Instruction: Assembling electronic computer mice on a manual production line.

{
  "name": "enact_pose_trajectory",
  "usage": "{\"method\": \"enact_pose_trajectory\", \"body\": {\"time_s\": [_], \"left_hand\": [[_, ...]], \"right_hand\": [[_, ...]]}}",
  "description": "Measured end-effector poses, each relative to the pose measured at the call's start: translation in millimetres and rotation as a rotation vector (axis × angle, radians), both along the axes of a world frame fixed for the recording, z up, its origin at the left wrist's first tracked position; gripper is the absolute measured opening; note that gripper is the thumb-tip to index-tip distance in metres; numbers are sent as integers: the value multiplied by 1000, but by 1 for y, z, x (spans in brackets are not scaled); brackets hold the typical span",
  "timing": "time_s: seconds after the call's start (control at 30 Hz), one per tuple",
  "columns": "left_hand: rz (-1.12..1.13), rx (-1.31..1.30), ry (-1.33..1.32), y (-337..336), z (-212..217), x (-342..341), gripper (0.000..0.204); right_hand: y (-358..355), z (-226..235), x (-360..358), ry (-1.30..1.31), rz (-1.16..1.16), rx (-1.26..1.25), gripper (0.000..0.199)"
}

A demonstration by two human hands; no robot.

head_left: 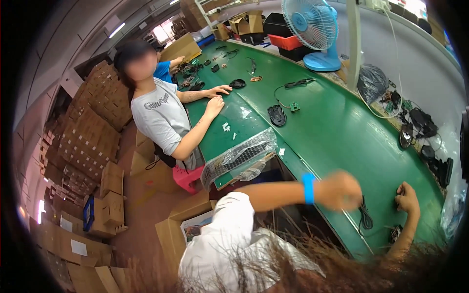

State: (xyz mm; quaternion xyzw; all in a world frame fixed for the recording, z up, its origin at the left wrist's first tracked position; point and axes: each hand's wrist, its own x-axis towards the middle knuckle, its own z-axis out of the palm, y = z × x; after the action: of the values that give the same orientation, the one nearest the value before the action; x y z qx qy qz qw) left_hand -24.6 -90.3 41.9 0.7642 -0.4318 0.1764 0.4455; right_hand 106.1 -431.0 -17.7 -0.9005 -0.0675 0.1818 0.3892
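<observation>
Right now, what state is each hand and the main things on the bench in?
Left hand: blurred, closed around a black cable.
Right hand: fisted, resting on the green bench.
Black mouse shell: lying loose on the bench.
Blue fan: upright; cannot tell if running.
Plastic-wrapped keyboard: overhanging the bench edge.

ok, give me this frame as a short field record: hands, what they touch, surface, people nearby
left hand: blurred, fist-like, blue wristband on the wrist, at a black cable; grip cannot be told
right hand: curled, resting on the green belt; anything in it is hidden
near right hand: small circuit board
on belt: black mouse shell, wired board
bench edge: plastic bag of parts
behind: blue fan
co-worker: grey sleeve, both hands on the belt
</observation>
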Motion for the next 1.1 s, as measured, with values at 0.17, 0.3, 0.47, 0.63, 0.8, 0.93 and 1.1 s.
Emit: {"method": "enact_pose_trajectory", "body": {"time_s": [0.17,0.3,0.47,0.63,0.8,0.93,1.1], "left_hand": [[1071,477,-35,172,-2,88,28],[1408,716,239,240,-28,97,55],[1323,742,492,226,-40,89,64],[1100,770,464,163,-31,65,64],[923,714,124,80,-56,41,58],[735,718,71,21,-50,30,57],[508,318,44,21,-41,82,61]], "right_hand": [[1,9,0,16,-16,-11,23],[2,11,0,29,-23,-25,23],[-5,17,-9,79,-13,-34,23],[1,20,-6,54,12,-71,21],[1,31,-8,81,-2,-102,22],[2,39,-12,109,4,-153,23],[3,40,-15,93,-5,-124,22]]}}
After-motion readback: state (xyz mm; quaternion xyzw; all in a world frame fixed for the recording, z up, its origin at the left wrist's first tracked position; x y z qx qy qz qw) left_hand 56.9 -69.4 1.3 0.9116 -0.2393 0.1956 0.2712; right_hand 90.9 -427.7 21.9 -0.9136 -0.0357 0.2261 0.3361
